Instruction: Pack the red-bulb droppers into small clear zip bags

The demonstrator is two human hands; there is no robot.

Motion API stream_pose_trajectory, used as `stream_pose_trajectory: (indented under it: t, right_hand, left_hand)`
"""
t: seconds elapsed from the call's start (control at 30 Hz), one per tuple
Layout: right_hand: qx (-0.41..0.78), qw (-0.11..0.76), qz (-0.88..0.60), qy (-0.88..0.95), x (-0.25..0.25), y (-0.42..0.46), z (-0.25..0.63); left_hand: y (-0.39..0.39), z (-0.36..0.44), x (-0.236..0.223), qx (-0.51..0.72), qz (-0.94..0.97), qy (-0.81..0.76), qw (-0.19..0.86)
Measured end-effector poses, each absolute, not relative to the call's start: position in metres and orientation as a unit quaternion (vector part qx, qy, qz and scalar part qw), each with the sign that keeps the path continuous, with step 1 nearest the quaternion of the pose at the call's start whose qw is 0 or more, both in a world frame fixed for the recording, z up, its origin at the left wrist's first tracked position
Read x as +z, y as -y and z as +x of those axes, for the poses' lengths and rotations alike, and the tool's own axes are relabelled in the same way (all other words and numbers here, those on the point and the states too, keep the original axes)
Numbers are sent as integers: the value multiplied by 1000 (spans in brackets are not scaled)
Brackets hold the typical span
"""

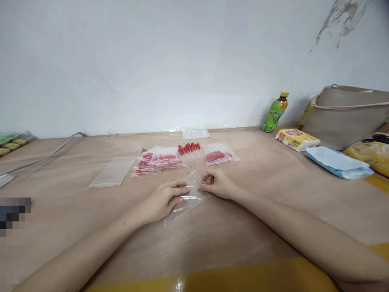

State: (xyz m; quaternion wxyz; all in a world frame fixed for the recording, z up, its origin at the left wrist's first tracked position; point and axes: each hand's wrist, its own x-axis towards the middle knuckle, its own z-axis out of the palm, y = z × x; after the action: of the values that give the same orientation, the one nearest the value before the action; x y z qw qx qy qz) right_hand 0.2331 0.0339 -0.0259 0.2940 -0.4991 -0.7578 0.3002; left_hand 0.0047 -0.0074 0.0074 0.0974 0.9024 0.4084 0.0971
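Note:
A small clear plastic bag (pixel 190 198) lies on the wooden table (pixel 273 194) in front of me. My left hand (pixel 165 200) pinches its left side with curled fingers. My right hand (pixel 217 184) grips its upper right edge, fingers closed. Just beyond the hands lie several loose red-capped droppers (pixel 191 151). Filled clear bags of red droppers sit to their left (pixel 158 160) and right (pixel 219 155). A stack of empty clear bags (pixel 114 172) lies further left.
At the back right stand a green drink bottle (pixel 276 112), a yellow tissue pack (pixel 297 139), a blue-white packet (pixel 337 162), a beige bag (pixel 349 113) and a yellow bag (pixel 375 154). A grey cable (pixel 45 156) runs at the left. Yellow tape (pixel 212 280) edges the table front.

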Motion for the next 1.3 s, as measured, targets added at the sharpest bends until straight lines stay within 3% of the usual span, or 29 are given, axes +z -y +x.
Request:
stream_pose_trajectory:
  t: [0.2, 0.47, 0.8, 1.07, 1.3]
  right_hand:
    - [261, 353, -502, 745, -31, -31, 231]
    - [220, 321, -552, 737, -23, -29, 234]
    - [252, 319, -522, 750, -28, -31, 233]
    - [200, 331, -366, 846, -16, -32, 246]
    - [148, 251, -161, 943, -5, -33, 259]
  left_hand:
    - [16, 14, -6, 152, 892, -422, 52]
    - [11, 11, -7, 168, 899, -401, 54]
    - [12, 10, -6, 168, 901, -395, 60]
    - [8, 4, -4, 149, 907, -388, 74]
    - [3, -3, -4, 139, 914, -368, 103]
